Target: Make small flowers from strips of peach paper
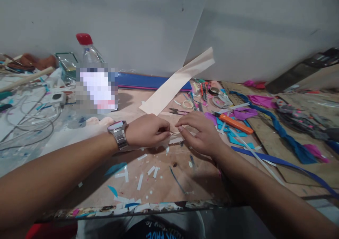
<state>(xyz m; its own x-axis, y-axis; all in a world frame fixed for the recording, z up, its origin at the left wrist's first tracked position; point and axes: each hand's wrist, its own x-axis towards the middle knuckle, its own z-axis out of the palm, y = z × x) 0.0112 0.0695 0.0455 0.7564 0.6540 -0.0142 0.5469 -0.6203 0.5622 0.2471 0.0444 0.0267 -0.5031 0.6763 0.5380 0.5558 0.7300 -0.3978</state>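
Over the middle of the littered wooden table (196,182), my left hand (148,130), with a metal watch (119,133) at the wrist, has its fingers pinched on the end of a thin pale strip (174,135). My right hand (198,132) is just to the right of it, fingers bent and thumb apart from the forefinger; the strip's far end runs near its fingertips. Behind both hands a long cream strip (164,94) leans up towards the wall. Small dark scissors (181,112) lie just beyond my fingers.
A red-capped bottle (91,53) and a blurred-out lit screen (99,87) stand back left, near white cables (29,119). An orange cutter (235,123), tape roll (188,104), blue ribbon (286,163) and coloured scraps lie right. Paper bits litter the front edge.
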